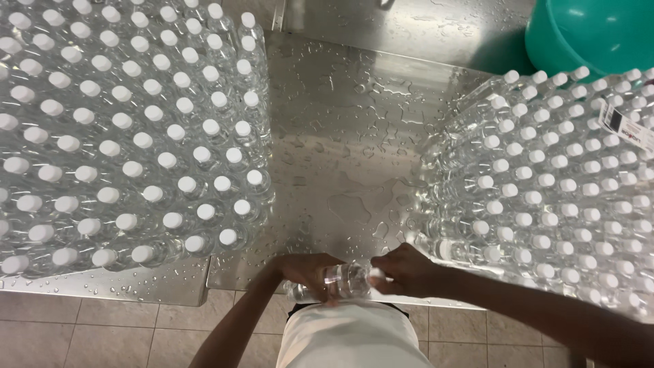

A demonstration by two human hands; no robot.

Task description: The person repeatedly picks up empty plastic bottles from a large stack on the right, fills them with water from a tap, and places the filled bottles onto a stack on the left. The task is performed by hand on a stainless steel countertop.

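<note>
Sideways, clear bottle (343, 279) between both hands' fingers (320, 272).

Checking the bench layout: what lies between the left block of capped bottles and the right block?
Only bare wet steel table lies between the left bottles and right bottles, in the head view.

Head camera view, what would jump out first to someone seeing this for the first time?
Two dense masses of clear, white-capped bottles: a big block on the left and another on the right. Between them lies a wet steel table. At its near edge the left hand and right hand hold one clear bottle sideways.
</note>
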